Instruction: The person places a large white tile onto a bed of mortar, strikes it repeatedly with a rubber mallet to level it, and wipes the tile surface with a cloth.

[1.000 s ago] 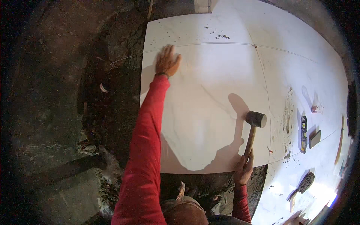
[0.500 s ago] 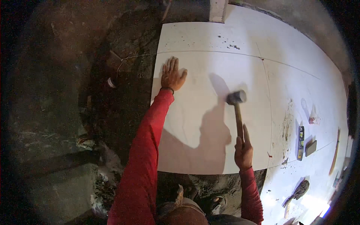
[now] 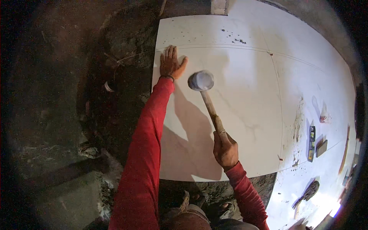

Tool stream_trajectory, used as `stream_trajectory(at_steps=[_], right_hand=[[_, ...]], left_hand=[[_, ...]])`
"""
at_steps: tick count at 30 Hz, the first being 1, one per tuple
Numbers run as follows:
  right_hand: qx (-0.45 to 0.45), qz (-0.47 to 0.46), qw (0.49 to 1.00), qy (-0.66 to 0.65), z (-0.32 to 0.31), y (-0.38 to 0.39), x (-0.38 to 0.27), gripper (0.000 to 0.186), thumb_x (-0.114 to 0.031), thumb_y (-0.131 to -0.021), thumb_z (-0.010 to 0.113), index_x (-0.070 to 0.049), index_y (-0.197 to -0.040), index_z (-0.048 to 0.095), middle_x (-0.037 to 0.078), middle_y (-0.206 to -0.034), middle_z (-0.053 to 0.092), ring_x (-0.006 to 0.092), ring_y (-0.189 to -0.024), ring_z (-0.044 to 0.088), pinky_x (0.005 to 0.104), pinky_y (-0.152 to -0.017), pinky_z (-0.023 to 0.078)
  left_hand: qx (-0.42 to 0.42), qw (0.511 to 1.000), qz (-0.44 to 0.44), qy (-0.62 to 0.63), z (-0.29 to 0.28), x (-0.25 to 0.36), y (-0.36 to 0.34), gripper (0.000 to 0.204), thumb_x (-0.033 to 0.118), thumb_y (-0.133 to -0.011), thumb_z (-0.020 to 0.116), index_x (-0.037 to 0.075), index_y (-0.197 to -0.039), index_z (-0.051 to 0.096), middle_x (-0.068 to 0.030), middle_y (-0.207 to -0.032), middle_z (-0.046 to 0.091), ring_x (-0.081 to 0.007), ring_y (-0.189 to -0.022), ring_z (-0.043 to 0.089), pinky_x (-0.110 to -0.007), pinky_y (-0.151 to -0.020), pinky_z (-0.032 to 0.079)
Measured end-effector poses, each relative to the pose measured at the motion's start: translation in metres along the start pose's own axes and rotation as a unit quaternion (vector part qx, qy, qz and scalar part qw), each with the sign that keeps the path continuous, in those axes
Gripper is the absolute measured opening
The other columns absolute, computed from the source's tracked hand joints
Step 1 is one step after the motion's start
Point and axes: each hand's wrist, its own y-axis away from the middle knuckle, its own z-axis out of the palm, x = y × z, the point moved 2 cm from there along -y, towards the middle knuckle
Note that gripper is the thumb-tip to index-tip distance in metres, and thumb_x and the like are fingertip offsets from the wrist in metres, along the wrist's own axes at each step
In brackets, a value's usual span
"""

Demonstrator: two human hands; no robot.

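My left hand (image 3: 171,64) lies flat on the large white tile (image 3: 245,142), fingers spread, near the tile's far left corner. In my right hand (image 3: 226,150) is the wooden handle of a rubber mallet (image 3: 202,80). The mallet's head, dark with a pale face, is above the tile just right of my left hand, and its shadow falls on the tile. A thin string (image 3: 135,56) runs across near the tile's far joint, out over the dark ground at the left.
On the tiles at right lie a spirit level (image 3: 311,143), a small dark block (image 3: 322,148), a clear plastic bag (image 3: 325,117) and a dark tool with a light handle (image 3: 308,190). A long wooden stick (image 3: 344,149) lies farther right. Dark mortar bed (image 3: 126,88) borders the tile's left side.
My right hand has swung the mallet leftward, from the tile's right part to near my left hand, its pale face now turned toward me. The left hand stays flat on the tile.
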Motion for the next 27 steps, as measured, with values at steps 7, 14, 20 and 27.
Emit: stream_trajectory(at_steps=[7, 14, 20, 27], right_hand=[[-0.065, 0.021, 0.996, 0.055, 0.016, -0.004, 0.027, 0.064, 0.004, -0.092, 0.055, -0.013, -0.151, 0.038, 0.025, -0.086, 0.067, 0.0352, -0.070, 0.069, 0.0344, -0.062, 0.054], [0.039, -0.012, 0.999, 0.026, 0.014, 0.002, 0.028, 0.058, -0.003, -0.091, 0.061, -0.016, -0.145, 0.046, 0.016, -0.081, 0.066, 0.0315, -0.061, 0.064, 0.0411, -0.052, 0.052], [0.066, 0.028, 0.997, 0.027, -0.010, 0.017, 0.027, 0.058, 0.000, -0.095, 0.054, -0.012, -0.150, 0.040, 0.023, -0.109, 0.069, 0.0397, -0.082, 0.071, 0.0402, -0.065, 0.056], [0.064, 0.096, 0.993, 0.021, -0.039, 0.036, 0.033, 0.057, -0.004, -0.094, 0.058, -0.016, -0.148, 0.044, 0.026, -0.090, 0.068, 0.0425, -0.074, 0.069, 0.0428, -0.061, 0.055]], left_hand=[[0.009, 1.000, 0.002, 0.006, 0.004, 0.008, -0.006, 0.082, 0.057, -0.092, 0.049, 0.002, -0.151, 0.031, -0.0182, -0.158, 0.029, -0.0330, -0.148, 0.022, -0.052, -0.119, 0.017], [0.004, 1.000, 0.002, -0.002, -0.002, 0.005, -0.001, 0.084, 0.060, -0.093, 0.043, 0.002, -0.152, 0.028, -0.0164, -0.160, 0.025, -0.0300, -0.150, 0.018, -0.052, -0.120, 0.014], [-0.017, 1.000, 0.010, 0.000, 0.000, 0.013, -0.012, 0.082, 0.059, -0.094, 0.043, 0.001, -0.151, 0.031, -0.0198, -0.158, 0.029, -0.0329, -0.148, 0.022, -0.053, -0.120, 0.015], [-0.058, 0.996, -0.038, -0.055, -0.002, -0.005, 0.000, 0.087, 0.066, -0.095, 0.037, 0.005, -0.155, 0.023, -0.0178, -0.160, 0.025, -0.0325, -0.149, 0.022, -0.050, -0.120, 0.017]])
